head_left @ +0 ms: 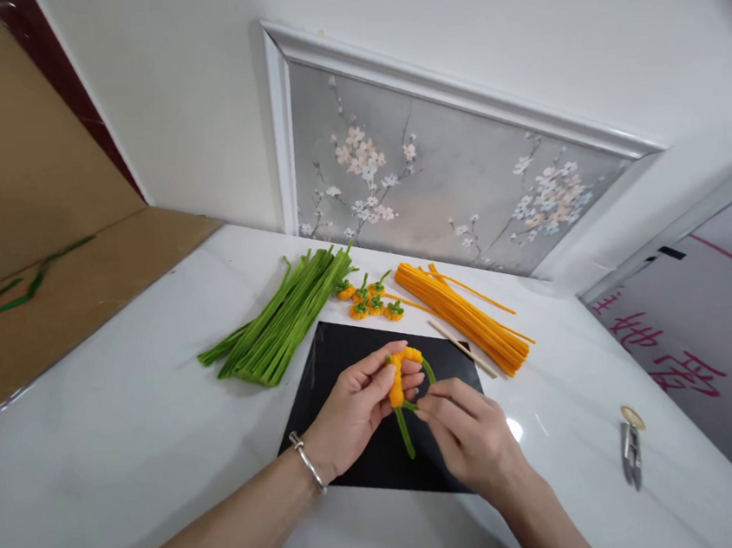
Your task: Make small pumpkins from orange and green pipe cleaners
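My left hand (369, 391) is closed around coiled orange pipe cleaners (396, 387), pinching them between thumb and fingers. The orange coils form a bent shape, one part upright and another reaching right across the fingertips. A green pipe cleaner (405, 435) hangs down from the coils, and another green length curves on their right side. My right hand (464, 429) pinches a green stem close to the lower end of the coils. Both hands are above a black mat (361, 475).
Behind the mat lie a bundle of green pipe cleaners (285, 317), several small orange pieces with green tops (375, 305), and a bundle of orange pipe cleaners (468, 320). A thin wooden stick (462, 348) rests by the orange bundle. Small metal snips (631, 455) lie at right. A framed blossom picture (435, 179) stands behind.
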Available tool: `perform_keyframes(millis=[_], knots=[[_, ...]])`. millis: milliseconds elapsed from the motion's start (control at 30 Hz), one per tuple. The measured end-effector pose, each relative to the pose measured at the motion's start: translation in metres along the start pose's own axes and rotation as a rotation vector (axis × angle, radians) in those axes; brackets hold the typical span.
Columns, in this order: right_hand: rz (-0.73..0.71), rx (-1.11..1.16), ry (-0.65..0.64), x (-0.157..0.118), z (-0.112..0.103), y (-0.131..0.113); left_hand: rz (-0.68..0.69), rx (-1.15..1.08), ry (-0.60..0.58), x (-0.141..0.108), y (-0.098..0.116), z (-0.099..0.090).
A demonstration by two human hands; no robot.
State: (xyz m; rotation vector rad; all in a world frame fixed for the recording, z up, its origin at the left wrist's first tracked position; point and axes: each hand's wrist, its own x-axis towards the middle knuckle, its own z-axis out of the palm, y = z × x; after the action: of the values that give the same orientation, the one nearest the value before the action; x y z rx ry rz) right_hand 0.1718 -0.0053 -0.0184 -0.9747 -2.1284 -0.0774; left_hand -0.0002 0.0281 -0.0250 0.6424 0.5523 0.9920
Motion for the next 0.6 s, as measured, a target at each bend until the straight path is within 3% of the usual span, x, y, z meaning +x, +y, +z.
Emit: perform_keyframes(millis=[167,333,433,600], knots=[[-0.061,-0.169,0.007,0.005,0.002,-0.012,-0.038,-0.091,-0.008,0.000,-0.004,0.004],[-0.132,-0.282,-0.066,0.007,0.007,-0.018,-0.063,-0.264,0.098,0.000,-0.001,0.009],[-0.139,-0.341,-0.046,0.004,0.014,-0.020,-0.057,-0.271,0.133,0.000,0.000,0.012],[-0.116,-0.394,-0.013,0.001,0.024,-0.023,-0.058,-0.280,0.103,-0.002,-0.003,0.016]])
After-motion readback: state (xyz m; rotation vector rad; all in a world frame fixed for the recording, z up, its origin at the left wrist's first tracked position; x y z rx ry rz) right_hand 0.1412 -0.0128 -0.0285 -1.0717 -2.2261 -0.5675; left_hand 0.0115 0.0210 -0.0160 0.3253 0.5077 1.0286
